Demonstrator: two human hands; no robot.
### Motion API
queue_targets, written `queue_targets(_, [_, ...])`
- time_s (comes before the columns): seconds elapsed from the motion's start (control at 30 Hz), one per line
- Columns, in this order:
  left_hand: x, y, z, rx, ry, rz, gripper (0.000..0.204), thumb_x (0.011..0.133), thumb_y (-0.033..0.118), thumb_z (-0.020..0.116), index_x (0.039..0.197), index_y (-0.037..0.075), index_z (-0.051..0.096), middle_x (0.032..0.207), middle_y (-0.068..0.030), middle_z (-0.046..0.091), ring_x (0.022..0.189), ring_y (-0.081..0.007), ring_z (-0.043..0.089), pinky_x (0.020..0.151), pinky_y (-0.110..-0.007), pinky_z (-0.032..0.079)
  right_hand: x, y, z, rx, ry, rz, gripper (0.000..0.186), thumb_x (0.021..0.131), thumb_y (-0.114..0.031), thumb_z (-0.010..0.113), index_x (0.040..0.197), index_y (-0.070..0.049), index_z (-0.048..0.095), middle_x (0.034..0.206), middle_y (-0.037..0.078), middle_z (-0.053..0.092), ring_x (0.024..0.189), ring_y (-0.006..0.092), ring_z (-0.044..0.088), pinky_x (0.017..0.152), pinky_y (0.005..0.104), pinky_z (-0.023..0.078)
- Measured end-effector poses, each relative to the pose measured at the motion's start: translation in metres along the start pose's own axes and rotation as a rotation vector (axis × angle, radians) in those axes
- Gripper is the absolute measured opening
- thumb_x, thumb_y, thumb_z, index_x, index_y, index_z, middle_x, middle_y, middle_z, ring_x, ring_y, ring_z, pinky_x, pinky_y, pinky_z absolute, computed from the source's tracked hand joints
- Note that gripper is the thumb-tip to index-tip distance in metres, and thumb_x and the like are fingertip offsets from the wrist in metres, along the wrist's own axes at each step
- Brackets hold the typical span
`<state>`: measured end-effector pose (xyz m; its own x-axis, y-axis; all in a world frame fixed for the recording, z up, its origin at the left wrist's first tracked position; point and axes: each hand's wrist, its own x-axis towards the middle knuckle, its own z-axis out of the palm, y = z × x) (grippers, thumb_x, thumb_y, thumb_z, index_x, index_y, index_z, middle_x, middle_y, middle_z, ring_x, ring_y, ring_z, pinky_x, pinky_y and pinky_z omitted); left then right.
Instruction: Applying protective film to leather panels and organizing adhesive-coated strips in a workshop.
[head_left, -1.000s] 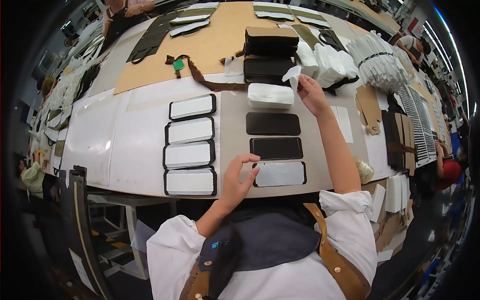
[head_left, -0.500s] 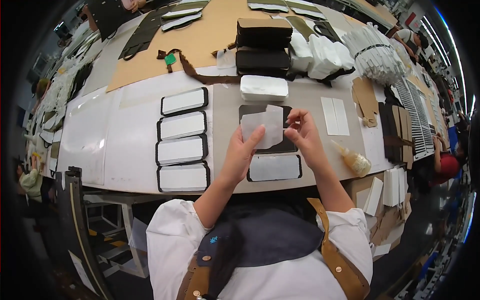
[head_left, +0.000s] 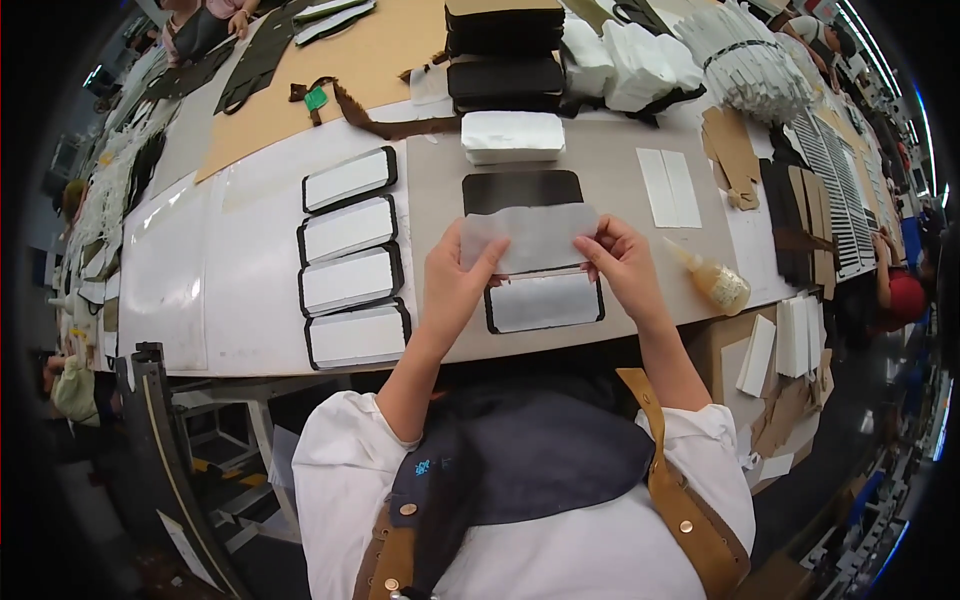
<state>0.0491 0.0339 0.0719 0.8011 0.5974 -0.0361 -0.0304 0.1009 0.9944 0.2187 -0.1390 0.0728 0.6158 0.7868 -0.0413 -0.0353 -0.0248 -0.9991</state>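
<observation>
Both hands hold one thin white sheet (head_left: 530, 238) flat above the table. My left hand (head_left: 452, 285) pinches its left end and my right hand (head_left: 622, 262) pinches its right end. Under the sheet lies a column of black rectangular panels: a bare black one (head_left: 520, 188) at the far side, one mostly hidden by the sheet, and a nearer one (head_left: 545, 303) covered in white. A stack of white sheets (head_left: 513, 136) rests beyond the black panel.
Several black-rimmed panels with white faces (head_left: 350, 250) lie in a column to the left. A small glue bottle (head_left: 712, 280) lies on its side to the right. Stacks of black pieces (head_left: 505, 60), white pads (head_left: 625, 55) and brown card pieces (head_left: 730, 150) crowd the far side.
My right hand came back from the far white stack with a sheet. Both hands now hold it by its ends, spread wide and lower over the middle panel.
</observation>
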Motion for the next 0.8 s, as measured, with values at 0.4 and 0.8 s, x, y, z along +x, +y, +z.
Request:
queue_targets(0.4, [0.001, -0.061, -0.011, 0.775, 0.188, 0.200, 0.026, 0.086, 0.026, 0.081, 0.082, 0.004, 0.067, 0.075, -0.0075, 0.062, 0.075, -0.0252, 0.056, 0.073, -0.040, 0.044, 0.004, 0.072, -0.027, -0.598, 0.214, -0.236, 0.027, 0.089, -0.015, 0.080, 0.085, -0.001, 0.058, 0.084, 0.003, 0.053, 0.076, 0.0140, 0.050, 0.068, 0.0293, 0.043])
queue_targets(0.8, [0.007, -0.068, -0.012, 0.882, 0.217, 0.267, 0.027, 0.081, 0.026, 0.084, 0.077, 0.008, 0.063, 0.072, -0.0027, 0.060, 0.074, -0.0249, 0.055, 0.072, -0.041, 0.041, 0.007, 0.073, -0.021, -0.760, 0.249, -0.284, 0.028, 0.083, -0.022, 0.084, 0.079, -0.005, 0.062, 0.087, 0.005, 0.058, 0.087, 0.0257, 0.053, 0.082, 0.0392, 0.041])
